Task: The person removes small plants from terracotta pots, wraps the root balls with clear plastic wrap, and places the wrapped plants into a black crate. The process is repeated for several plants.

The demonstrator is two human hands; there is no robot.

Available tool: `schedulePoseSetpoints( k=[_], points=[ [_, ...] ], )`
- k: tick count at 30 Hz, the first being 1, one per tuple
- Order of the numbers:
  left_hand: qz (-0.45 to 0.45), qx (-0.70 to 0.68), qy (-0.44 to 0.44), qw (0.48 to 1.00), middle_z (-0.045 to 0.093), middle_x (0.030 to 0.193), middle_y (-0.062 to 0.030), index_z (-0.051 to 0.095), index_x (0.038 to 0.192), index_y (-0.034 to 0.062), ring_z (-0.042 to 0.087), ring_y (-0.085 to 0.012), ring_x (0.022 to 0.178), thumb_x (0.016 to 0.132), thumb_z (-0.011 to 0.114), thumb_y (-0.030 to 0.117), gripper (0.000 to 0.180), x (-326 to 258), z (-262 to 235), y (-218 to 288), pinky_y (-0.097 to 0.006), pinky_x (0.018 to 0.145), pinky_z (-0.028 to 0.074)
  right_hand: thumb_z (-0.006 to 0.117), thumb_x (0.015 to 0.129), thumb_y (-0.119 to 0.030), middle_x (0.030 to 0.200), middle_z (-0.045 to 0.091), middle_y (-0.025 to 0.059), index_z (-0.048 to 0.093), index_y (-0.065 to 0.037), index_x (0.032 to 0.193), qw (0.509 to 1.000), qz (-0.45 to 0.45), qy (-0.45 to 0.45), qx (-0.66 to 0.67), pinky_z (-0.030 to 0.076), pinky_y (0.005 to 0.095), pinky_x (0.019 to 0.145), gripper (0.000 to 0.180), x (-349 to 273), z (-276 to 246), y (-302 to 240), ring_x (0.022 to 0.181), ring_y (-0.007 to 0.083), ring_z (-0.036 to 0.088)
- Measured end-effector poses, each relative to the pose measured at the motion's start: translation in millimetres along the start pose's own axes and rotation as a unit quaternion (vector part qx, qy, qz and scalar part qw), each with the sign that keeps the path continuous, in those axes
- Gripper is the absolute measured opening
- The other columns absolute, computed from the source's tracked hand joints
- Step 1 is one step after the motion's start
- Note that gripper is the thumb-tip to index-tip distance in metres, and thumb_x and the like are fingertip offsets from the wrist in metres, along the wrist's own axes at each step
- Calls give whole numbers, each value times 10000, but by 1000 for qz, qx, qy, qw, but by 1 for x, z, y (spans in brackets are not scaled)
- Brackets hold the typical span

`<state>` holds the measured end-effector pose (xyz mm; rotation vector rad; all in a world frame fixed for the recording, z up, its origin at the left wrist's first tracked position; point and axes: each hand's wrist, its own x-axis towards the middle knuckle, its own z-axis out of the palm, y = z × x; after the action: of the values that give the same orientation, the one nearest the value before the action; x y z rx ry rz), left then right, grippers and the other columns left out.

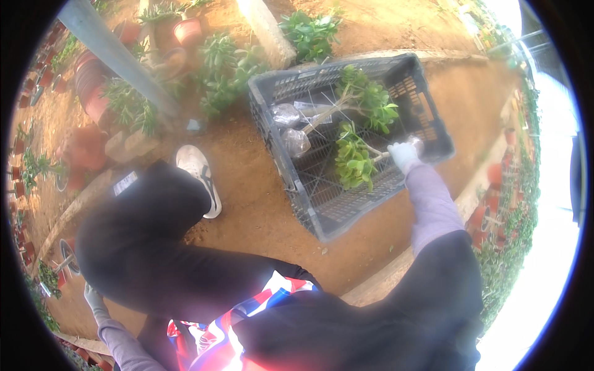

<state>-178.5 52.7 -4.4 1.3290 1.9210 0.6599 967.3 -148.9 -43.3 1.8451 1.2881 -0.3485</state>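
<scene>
A black plastic crate stands on the dirt ahead, holding several small leafy plants with bare stems. Two of their root balls, wrapped in clear film, lie at the crate's left side. At its right side my right hand, in a pale glove, is closed round the stem of a plant whose leaves point left. That plant's wrapped root ball shows just beyond the fingers. Far to the lower left, my left hand, also gloved, lies against my bent leg with fingers stretched out, holding nothing visible.
A grey metal post slants down at the upper left beside stacked terracotta pots and green succulents. A concrete beam lies behind the crate. Rows of potted plants run along the right edge. My white shoe is left of the crate.
</scene>
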Motion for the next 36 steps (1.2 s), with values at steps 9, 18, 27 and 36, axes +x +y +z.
schedulePoseSetpoints(
  k=[9, 18, 27, 36],
  points=[
    [6, -28, -25, 999, 665, 958, -39, 629, 1223, 5, 636, -132, 819, 1002, 579, 230, 319, -11, -15, -5, -285, 656, 529, 507, 951, -167, 1141, 673, 85, 674, -170, 1123, 999, 32, 3, -11, 504, 447, 893, 240, 8, 8, -12, 1049, 279, 672],
    [-160, -65, 33, 984, 721, 1024, -45, 691, 1157, 80, 698, -162, 871, 982, 612, 319, 306, -48, 45, 96, -289, 711, 531, 640, 806, -91, 1342, 546, 179, 425, -189, 1445, 997, -18, -68, 23, 443, 435, 1035, 682, 6, 12, -7, 1261, 326, 547],
    [66, 234, -140, 960, 499, 1459, -95, 722, 1164, 236, 408, -258, 1376, 905, 678, 271, 265, -8, 212, 151, -405, 1154, 314, 645, 822, -122, 1294, 564, 205, 483, -154, 1373, 995, 70, -63, 25, 469, 426, 995, 576, -19, -22, -15, 1229, 368, 552],
    [-43, 322, -145, 935, 13, 1647, -192, 378, 1510, 334, 2, -397, 1515, 856, 610, 578, 735, 37, 383, 215, -619, 1168, 53, 557, 939, -137, 1330, 547, 170, 548, -38, 1311, 922, 99, 321, 193, 436, 394, 1039, 384, -132, -203, -121, 1239, 317, 533]
  ],
)
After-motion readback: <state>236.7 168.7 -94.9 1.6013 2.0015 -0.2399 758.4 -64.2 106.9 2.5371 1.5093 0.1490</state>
